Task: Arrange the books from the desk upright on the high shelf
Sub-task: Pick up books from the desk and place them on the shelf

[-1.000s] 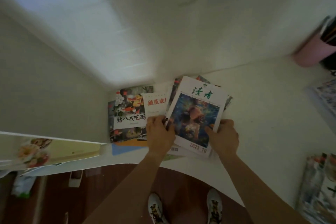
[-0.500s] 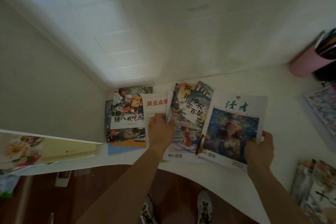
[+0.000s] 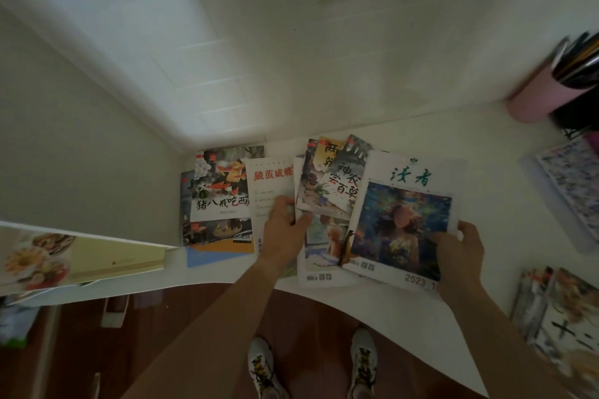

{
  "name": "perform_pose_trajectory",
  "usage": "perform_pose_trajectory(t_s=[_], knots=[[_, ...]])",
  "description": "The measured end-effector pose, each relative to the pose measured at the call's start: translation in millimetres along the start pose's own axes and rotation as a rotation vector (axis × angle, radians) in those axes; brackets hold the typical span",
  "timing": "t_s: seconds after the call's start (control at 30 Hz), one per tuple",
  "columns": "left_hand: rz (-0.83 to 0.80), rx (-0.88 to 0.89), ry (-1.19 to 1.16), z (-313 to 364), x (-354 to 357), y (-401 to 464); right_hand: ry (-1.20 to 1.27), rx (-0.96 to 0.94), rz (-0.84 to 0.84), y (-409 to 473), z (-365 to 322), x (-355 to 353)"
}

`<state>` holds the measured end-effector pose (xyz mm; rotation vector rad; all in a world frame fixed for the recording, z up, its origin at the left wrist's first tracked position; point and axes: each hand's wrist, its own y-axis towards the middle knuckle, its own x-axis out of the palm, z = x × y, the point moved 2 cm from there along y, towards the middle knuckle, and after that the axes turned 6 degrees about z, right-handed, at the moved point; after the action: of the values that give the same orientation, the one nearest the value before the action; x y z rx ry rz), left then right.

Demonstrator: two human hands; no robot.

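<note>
The right hand (image 3: 458, 256) pinches the lower right corner of a magazine (image 3: 405, 220) with green lettering and a blue painted cover, thumb on top and the other fingers curled under its edge. The left hand (image 3: 283, 233) has its fingers curled round the left edge of a fanned batch of picture books (image 3: 327, 191), thumb lying across their covers. The magazine overlaps the right side of that batch.

Just left of the left hand lies a white booklet (image 3: 270, 185) with red characters, partly under the wrist, and beside it a cartoon book (image 3: 222, 185) resting on more books in the corner. All of these lie flat on the white desk (image 3: 405, 311), against the wall.

Further out, a pink cup (image 3: 538, 97) holding pens stands at the far right by a black rack (image 3: 577, 113). A patterned pad (image 3: 570, 185) lies near the right edge, and another stack of books (image 3: 557, 311) sits at the lower right. At the left a shelf board (image 3: 81, 256) with a picture on it juts in front of the desk edge. Below, two sneakers (image 3: 311, 366) stand on the brown floor.
</note>
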<state>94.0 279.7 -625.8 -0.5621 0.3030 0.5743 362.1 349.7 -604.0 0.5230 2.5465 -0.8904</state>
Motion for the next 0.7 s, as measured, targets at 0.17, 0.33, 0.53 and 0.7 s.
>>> perform_pose_trajectory(t_s=[0.17, 0.33, 0.53, 0.7], knots=[[0.082, 0.043, 0.042, -4.5, 3.8, -6.0, -0.058, -0.099, -0.122, -5.6, -3.5, 10.9], [-0.079, 0.057, -0.101, -1.1, 5.1, -9.2, -0.116, -0.113, -0.12, -11.2, 3.9, 17.0], [0.24, 0.054, 0.026, -0.9, -13.3, -17.6, -0.094, -0.065, -0.031, -8.3, 14.5, 8.5], [0.37, 0.085, 0.096, -11.7, -40.3, -12.7, -0.077, -0.078, -0.032, -10.7, 14.8, 3.5]])
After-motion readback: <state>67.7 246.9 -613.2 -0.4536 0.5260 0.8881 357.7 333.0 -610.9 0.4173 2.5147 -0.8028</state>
